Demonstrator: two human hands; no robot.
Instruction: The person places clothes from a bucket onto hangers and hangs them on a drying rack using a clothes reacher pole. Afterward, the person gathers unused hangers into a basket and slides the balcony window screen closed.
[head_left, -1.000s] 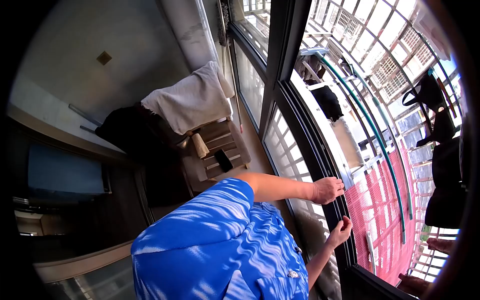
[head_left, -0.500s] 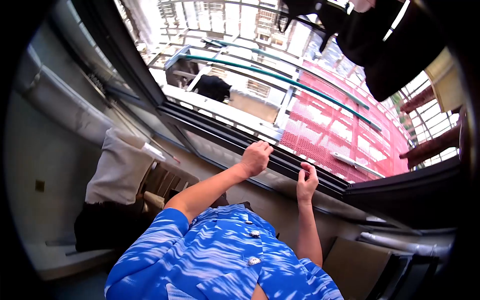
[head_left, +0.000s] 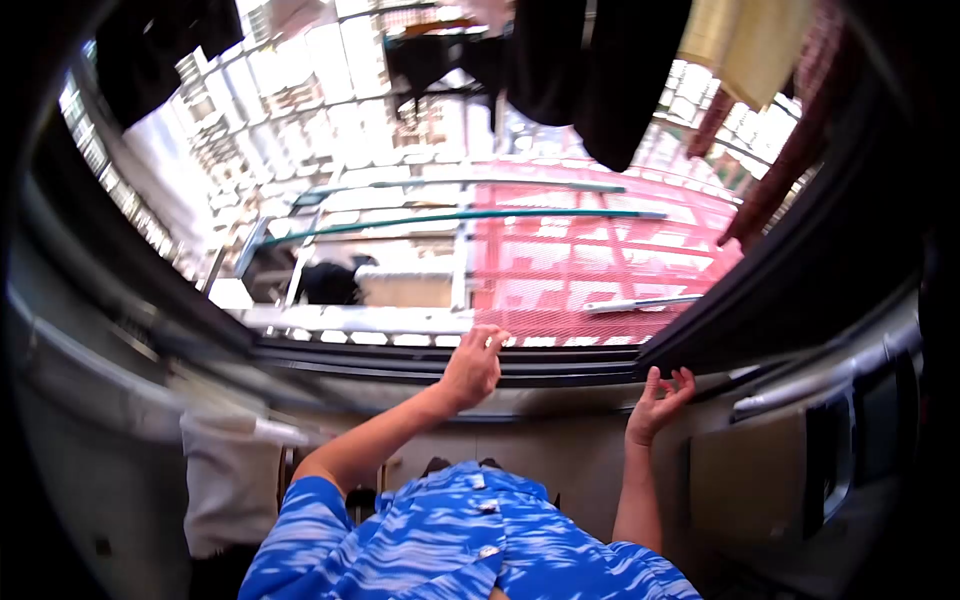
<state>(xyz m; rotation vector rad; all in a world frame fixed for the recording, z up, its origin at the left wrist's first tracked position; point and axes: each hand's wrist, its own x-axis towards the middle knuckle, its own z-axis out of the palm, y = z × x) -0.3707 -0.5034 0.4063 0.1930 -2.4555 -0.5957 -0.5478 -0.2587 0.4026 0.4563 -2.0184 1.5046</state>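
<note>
Both my arms reach forward over my blue patterned shirt [head_left: 450, 545] to a dark sliding window track [head_left: 400, 362]. My left hand [head_left: 472, 365] hovers at the track's near rail, fingers loosely spread, holding nothing. My right hand [head_left: 657, 400] is raised just below the corner where the track meets the dark window frame [head_left: 790, 290]. Its fingers are apart and its palm is empty. The view is motion-blurred, so I cannot tell whether either hand touches the track.
Beyond the window lie a red mesh panel [head_left: 590, 265], green poles [head_left: 470, 214] and a metal grille. Dark clothes [head_left: 600, 70] hang above. A black item [head_left: 330, 283] sits on the outer ledge. A white cloth [head_left: 225, 480] drapes at lower left, and a grey box [head_left: 750, 480] stands at right.
The view has swung to face the window squarely. My left hand has lifted from its grip on the track, and my right hand has moved right and spread its fingers.
</note>
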